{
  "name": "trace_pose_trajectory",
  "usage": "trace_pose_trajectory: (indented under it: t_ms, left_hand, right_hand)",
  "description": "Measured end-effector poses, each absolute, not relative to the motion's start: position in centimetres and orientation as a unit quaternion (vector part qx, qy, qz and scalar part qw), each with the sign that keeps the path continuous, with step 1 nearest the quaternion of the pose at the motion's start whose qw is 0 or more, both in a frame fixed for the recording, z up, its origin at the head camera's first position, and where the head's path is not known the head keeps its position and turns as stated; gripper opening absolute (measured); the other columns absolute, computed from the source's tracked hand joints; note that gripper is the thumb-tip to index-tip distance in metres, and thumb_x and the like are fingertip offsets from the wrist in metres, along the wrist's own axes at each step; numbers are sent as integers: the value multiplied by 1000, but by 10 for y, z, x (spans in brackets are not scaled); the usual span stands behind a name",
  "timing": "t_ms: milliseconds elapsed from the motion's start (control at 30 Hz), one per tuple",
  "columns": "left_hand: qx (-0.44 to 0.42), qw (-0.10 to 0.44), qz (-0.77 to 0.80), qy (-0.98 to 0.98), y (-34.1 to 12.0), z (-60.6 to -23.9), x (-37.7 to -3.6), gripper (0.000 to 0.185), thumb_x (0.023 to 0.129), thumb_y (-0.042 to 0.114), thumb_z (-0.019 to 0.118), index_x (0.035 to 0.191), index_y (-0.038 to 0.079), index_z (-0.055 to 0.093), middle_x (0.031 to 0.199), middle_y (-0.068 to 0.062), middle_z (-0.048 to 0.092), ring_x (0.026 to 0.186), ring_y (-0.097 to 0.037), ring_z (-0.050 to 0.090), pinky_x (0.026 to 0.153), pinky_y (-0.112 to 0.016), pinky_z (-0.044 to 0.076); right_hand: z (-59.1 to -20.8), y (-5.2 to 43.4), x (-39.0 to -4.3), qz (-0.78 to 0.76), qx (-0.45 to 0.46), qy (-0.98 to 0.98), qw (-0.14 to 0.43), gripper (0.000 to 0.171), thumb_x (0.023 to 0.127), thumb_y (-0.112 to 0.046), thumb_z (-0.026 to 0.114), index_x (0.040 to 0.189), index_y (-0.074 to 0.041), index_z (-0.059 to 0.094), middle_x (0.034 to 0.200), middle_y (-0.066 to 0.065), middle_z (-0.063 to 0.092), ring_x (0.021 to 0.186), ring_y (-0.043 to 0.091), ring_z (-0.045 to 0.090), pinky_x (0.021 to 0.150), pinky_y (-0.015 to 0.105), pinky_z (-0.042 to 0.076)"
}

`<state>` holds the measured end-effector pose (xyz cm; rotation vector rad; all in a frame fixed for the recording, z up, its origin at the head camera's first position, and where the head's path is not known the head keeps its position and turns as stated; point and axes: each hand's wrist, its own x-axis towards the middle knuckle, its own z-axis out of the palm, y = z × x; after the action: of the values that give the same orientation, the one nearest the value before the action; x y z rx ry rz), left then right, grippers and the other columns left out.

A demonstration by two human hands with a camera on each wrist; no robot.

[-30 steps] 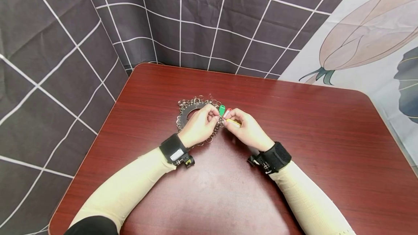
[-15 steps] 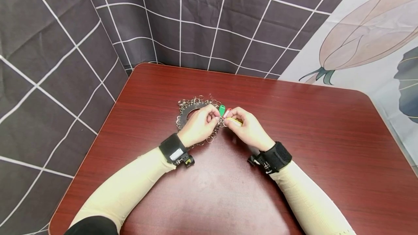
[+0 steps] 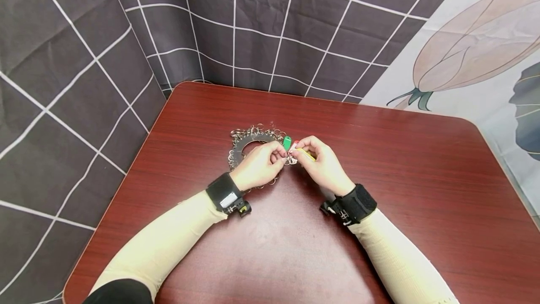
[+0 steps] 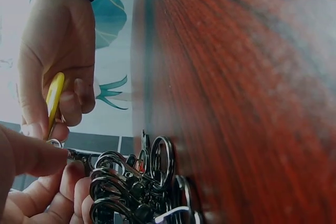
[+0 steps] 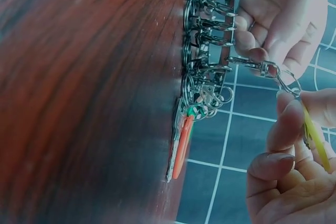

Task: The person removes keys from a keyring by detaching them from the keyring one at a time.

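We are pinching a small clasp (image 5: 265, 68) of the ring disc (image 3: 249, 142) with our left hand (image 3: 259, 165) while our right hand (image 3: 322, 165), at its 3 o'clock, is gripping a yellow tag (image 5: 316, 140), seemingly mid-attachment, with green (image 3: 287, 142) and red (image 5: 181, 148) tags already hanging on

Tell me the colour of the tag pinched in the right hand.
Yellow: the tag in the right hand shows best in the left wrist view.
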<state>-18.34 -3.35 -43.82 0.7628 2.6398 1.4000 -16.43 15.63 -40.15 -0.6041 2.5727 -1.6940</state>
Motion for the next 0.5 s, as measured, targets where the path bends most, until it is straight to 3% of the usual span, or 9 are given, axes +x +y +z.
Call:
trace_pose_trajectory:
  t_ms: [167, 500]
  left_hand:
    - [244, 16, 464, 852, -34, -438, -183, 6, 89, 11, 64, 94, 12, 61, 79, 3, 59, 73, -9, 57, 67, -24, 49]
    - [224, -42, 462, 857, -34, -439, -184, 5, 94, 10, 60, 99, 11, 59, 82, 2, 59, 75, -10, 56, 70, -24, 47]
  right_hand:
    - [-411, 159, -169, -538, -191, 821, 0, 13, 92, -2, 63, 101, 5, 57, 90, 16, 66, 74, 19, 58, 63, 19, 43]
    - [-439, 167, -179, -506, -223, 833, 30, 12, 91, -8, 67, 100, -8, 59, 87, 3, 62, 75, 14, 60, 66, 22, 47]
